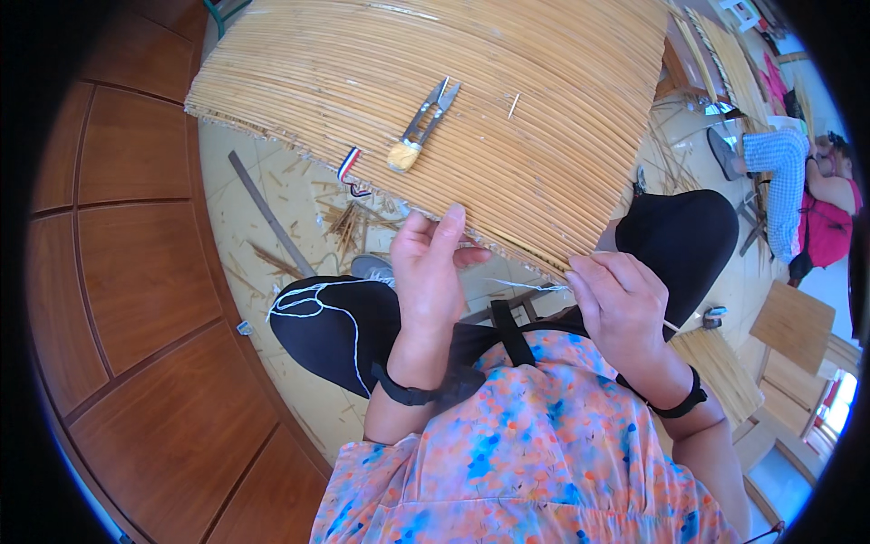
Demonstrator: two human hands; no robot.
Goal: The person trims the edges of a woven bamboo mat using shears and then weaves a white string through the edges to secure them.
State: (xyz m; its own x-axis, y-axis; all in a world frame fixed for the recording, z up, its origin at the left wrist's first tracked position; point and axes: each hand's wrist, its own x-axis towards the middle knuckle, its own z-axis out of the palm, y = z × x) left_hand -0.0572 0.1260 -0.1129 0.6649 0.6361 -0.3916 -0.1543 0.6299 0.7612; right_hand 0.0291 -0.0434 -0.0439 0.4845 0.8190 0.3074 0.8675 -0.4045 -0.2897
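A large mat of thin tan reed stalks [544, 54] slopes up in front of me. My left hand [428, 267] is at its near edge, thumb on top and fingers curled beneath, gripping that edge. To the right, my right hand [623, 295] is closed with thumb and fingers on a thin reed stalk [671, 325], whose end sticks out behind the hand. White string [521, 285] stretches below the edge toward my right fingers. On the mat lie thread snips [423, 127] with a yellow-wrapped end. A striped ribbon [348, 163] sits at the left edge.
More white string [319, 292] loops over my left knee. Reed scraps [344, 225] and a dark strip [269, 210] lie on the floor. Wooden panels [136, 245] line the left side. A seated person in checked trousers [776, 181] and a wooden stool [791, 319] are at the right.
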